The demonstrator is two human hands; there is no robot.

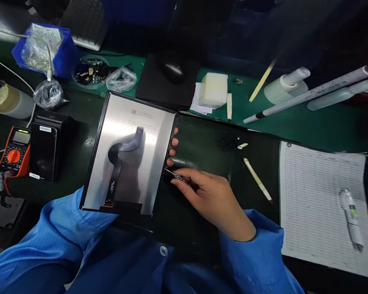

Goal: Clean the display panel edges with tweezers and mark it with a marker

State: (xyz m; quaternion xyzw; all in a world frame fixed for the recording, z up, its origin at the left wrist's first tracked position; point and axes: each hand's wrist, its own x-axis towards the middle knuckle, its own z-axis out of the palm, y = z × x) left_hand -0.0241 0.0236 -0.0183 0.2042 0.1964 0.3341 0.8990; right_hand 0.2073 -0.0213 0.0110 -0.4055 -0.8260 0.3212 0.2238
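A tablet-sized display panel (153, 163) with a shiny metal back is held up at a tilt over the bench. My left hand (172, 147) supports it from beneath; only its fingertips show, curled past the panel's right edge. Across the metal back runs a black flex cable (115, 153), bent in an S shape. My right hand (208, 196) pinches a pair of metal tweezers (181, 178) between thumb and fingers. The tweezers' tip meets or nearly meets the panel's right edge, just below the left fingertips. Most of my left hand is hidden behind the panel.
On the left are an orange multimeter (14, 152), a black phone (43, 151) and a blue bin (46, 49). A white block (214, 90) and a marker (309, 94) lie at the back. To the right sit a wooden stick (257, 179) and a lined sheet (319, 204) with a pen (352, 220).
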